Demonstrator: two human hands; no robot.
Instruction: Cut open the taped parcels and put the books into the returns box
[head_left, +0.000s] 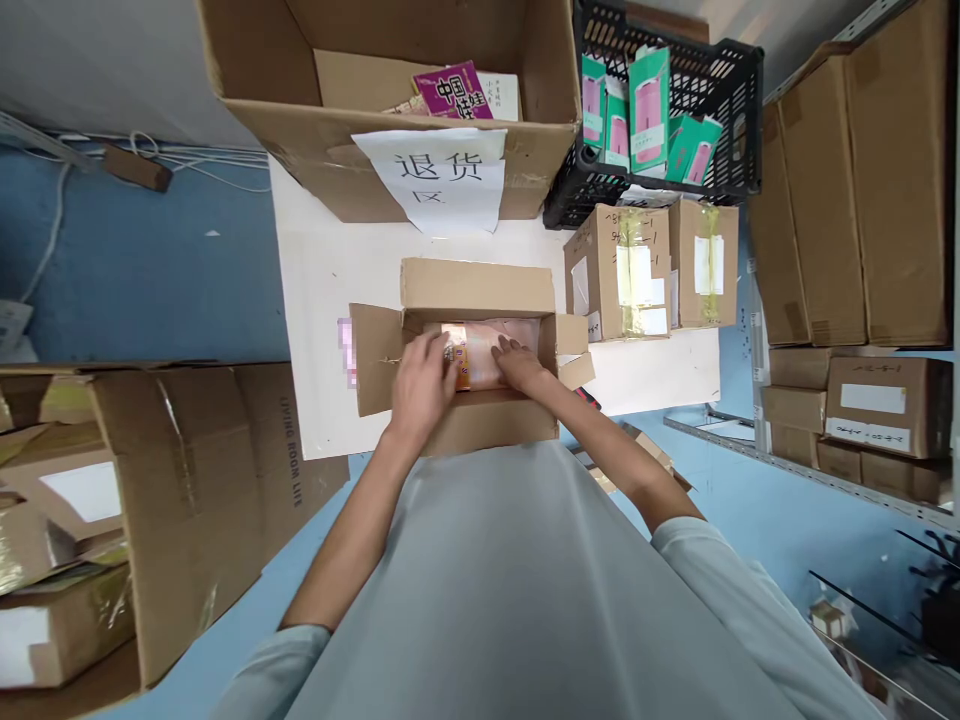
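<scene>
Your right hand (519,364) lies open on the pink package (484,362) inside the carton (478,288), while your left hand (421,388) curls near the orange label (460,365), its grip unclear.

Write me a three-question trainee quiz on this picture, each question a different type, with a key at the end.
1. True or false: the left hand and right hand both reach into the open box.
2. What stands in the black crate? a) loose books b) green boxes c) glass bottles
3. How many taped boxes stand on the white table, right of the open box?

Key: 1. True. 2. b. 3. Two.
</scene>
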